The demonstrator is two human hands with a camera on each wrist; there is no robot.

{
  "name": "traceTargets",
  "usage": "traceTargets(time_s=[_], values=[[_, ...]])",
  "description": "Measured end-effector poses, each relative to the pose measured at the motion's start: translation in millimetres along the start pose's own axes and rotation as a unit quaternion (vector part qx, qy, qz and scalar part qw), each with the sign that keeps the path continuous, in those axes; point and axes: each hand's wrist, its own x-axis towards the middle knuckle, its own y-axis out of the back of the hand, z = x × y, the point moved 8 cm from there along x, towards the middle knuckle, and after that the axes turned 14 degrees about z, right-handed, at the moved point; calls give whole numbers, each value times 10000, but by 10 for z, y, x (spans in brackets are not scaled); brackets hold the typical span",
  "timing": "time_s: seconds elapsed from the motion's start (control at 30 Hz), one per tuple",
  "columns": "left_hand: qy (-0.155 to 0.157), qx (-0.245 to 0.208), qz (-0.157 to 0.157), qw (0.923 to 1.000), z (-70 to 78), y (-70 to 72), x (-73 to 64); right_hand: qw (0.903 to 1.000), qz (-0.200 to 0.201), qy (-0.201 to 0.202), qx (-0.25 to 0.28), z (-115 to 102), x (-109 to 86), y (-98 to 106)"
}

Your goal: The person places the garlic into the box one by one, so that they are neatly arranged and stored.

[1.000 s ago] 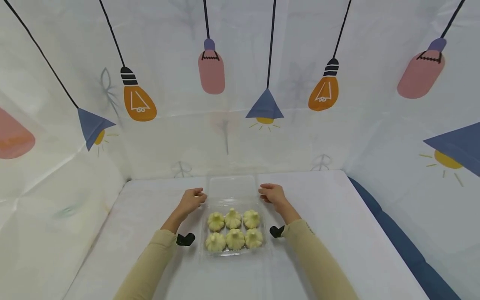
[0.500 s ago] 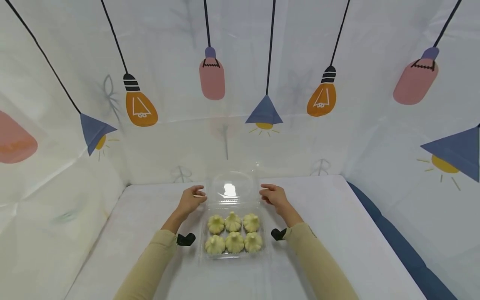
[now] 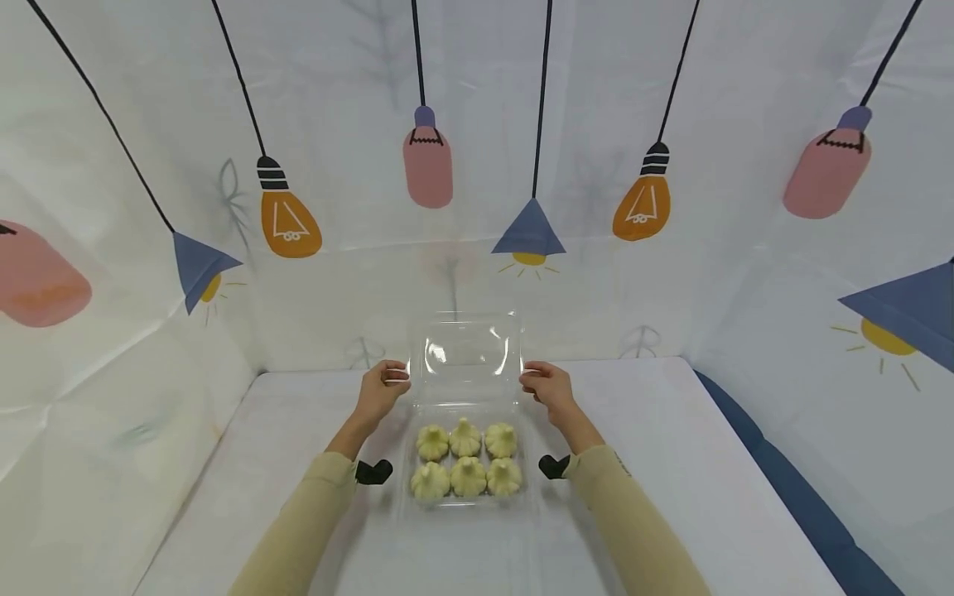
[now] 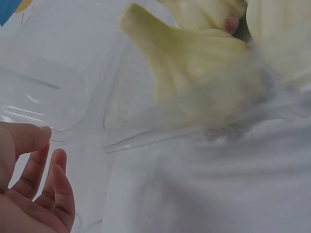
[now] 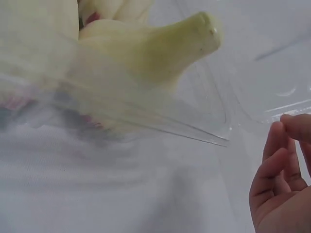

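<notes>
A clear plastic clamshell box lies on the table with several pale yellow garlic bulbs in two rows. Its lid stands tilted up at the far side, hinged to the base. The left hand pinches the lid's left edge; in the left wrist view, thumb and index finger meet on the clear rim. On the opposite edge, the right hand pinches the lid too, its thumb and forefinger together in the right wrist view. The other fingers of both hands curl loosely below the rim.
The box rests on a white table with a white sheet wall printed with lamps behind it. Dark blue padding runs along the right table edge. A black piece sits at each wrist.
The lid has swung up from lying back to standing tilted. Both hands have stayed beside it and now pinch its edges. The head view has tipped slightly upward.
</notes>
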Motion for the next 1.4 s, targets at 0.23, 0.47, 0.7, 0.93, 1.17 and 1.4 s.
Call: traceTargets(time_s=[0.23,0.47,0.7,0.93,1.17,1.4], values=[[-198,1,138,9997,114,22,-13,9998,-20,44,200,-85,-44,26],[-365,26,264,9990,191,40,23,9988,-91,322,360,-177,-69,23],[-214,39,389,9990,89,82,29,9975,-336,313,543,-151,-106,-50],[-202,-219,118,9995,88,84,-72,9972,-295,321,612,-103,-146,19],[-179,-393,-297,9986,160,126,-170,9970,-512,494,317,-108,-229,72],[-122,-378,-463,9981,147,156,-266,9966,-737,374,1,-64,-330,92]])
